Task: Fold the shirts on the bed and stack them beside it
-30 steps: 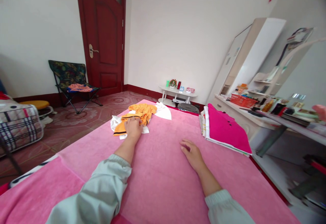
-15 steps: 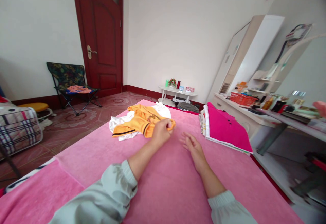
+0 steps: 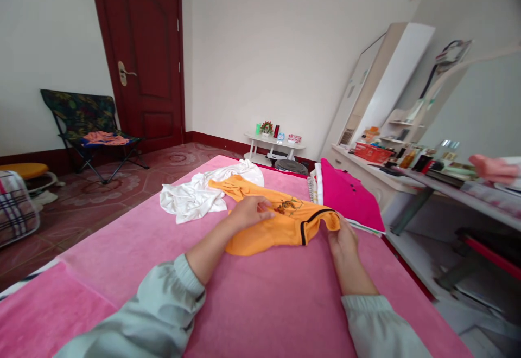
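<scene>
An orange garment (image 3: 264, 233) with black stripes and a printed figure lies stretched across the pink bedspread (image 3: 277, 304). My right hand (image 3: 343, 238) grips its striped edge at the right, the thumb hidden by cloth. Over the garment's left part is my left hand (image 3: 250, 211), fingers apart and curved, touching or just above the fabric. A crumpled white garment (image 3: 193, 198) lies behind and to the left. At the right sits a stack of folded clothes with a magenta one (image 3: 348, 192) on top.
Beyond the bed stands a small white table (image 3: 272, 140) with small items. A folding chair (image 3: 85, 125) holding clothes is at the left, near a red door (image 3: 150, 54). The dresser (image 3: 366, 171) at the right carries a red basket (image 3: 372, 152) and bottles.
The orange garment has been pulled off the white one and spread towards the right. My right hand has taken hold of its edge; my left hand has let go. The view has shifted right.
</scene>
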`<state>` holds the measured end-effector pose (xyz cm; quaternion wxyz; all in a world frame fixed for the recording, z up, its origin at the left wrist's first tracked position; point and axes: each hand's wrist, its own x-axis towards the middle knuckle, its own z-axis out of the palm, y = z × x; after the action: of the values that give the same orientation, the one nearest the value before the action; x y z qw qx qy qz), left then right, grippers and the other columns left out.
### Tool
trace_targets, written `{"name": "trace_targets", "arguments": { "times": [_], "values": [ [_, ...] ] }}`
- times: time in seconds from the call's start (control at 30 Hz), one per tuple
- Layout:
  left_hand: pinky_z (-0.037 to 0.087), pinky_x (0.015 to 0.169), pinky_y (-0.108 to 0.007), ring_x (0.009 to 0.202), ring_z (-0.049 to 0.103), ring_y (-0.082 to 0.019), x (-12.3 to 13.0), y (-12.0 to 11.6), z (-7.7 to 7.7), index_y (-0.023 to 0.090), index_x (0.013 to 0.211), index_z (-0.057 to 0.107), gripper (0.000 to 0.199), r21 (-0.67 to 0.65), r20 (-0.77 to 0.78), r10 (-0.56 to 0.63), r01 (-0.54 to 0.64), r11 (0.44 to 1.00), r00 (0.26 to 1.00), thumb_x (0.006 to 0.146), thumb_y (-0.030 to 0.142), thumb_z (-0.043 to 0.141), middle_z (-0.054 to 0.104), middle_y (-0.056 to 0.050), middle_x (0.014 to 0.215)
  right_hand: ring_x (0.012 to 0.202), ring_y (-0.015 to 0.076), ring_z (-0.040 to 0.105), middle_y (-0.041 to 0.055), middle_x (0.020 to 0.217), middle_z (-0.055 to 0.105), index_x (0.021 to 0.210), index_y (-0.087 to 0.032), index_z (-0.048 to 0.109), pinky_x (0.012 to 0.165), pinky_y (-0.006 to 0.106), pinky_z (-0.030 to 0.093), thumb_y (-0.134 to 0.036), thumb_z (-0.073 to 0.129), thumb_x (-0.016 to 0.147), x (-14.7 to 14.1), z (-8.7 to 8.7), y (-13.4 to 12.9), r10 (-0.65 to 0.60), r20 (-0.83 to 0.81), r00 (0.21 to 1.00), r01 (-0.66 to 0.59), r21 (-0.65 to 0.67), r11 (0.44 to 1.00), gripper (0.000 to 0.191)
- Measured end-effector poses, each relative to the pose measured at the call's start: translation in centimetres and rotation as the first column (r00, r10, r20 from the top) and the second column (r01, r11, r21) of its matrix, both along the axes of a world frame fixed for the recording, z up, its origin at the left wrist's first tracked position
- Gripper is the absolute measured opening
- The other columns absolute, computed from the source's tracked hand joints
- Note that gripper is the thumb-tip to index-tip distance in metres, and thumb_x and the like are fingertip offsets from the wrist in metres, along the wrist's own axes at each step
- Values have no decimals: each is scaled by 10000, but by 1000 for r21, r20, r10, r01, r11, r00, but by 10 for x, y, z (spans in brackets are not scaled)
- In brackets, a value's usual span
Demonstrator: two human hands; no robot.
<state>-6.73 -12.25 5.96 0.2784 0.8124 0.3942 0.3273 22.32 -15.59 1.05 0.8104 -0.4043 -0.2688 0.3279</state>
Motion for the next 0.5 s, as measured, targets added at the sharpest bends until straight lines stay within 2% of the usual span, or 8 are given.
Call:
{"name": "trace_targets", "arguments": {
  "times": [0.07,0.13,0.23,0.3,0.4,0.47,0.5],
  "values": [
    [467,800,-299,911,624,-233,-6,1,-4,209,1067,656,543,-72,-151,-127,118,990,980,609,494,714,676,-61,1019,733,143,653,-12,776,683,800,-212,614,657,245,565,-209,659,655,2,-1,-2,-81,-55,995,80,-15,997,152],
    [436,868,-323,1011,586,-275,-6,-5,-7,235,1084,657,656,-47,-290,-201,195,980,936,491,485,783,640,-72,1109,726,156,657,-2,806,687,833,-202,625,625,279,574,-246,689,648,-1,-2,-4,-65,-69,996,60,-66,996,200],
    [428,849,-340,1023,573,-307,3,-17,-12,244,1052,664,647,51,-429,-99,133,990,898,456,455,799,627,-87,1114,690,155,658,-12,806,690,880,-212,626,547,273,562,-295,745,620,-6,-4,-5,14,-43,999,-22,-184,983,298],
    [445,749,-319,897,616,-279,10,-22,-14,236,931,682,455,56,-484,-48,86,995,874,535,447,756,666,-67,962,690,149,659,-21,807,694,903,-223,623,547,258,554,-299,764,610,-7,-4,-4,71,-14,997,-73,-224,972,335],
    [427,632,-286,706,614,-227,12,-19,-10,204,681,638,190,59,-427,-52,86,995,903,591,355,710,642,-27,716,744,168,673,11,833,711,906,-191,637,635,286,567,-269,765,606,-5,-3,-1,142,-14,990,-142,-166,976,335],
    [422,630,-279,704,599,-208,6,-10,-1,190,674,606,128,98,-284,-16,45,994,959,648,310,645,632,-24,719,806,192,678,47,866,718,889,-159,652,710,313,566,-298,735,638,-4,0,0,169,-46,985,-173,-93,981,298],
    [424,634,-276,711,592,-200,1,-4,5,186,701,597,123,112,-164,35,-17,994,986,691,308,598,629,-24,734,838,203,678,62,886,719,887,-151,657,738,328,563,-325,711,663,-5,3,0,174,-58,983,-178,-63,982,289]
  ]
}}
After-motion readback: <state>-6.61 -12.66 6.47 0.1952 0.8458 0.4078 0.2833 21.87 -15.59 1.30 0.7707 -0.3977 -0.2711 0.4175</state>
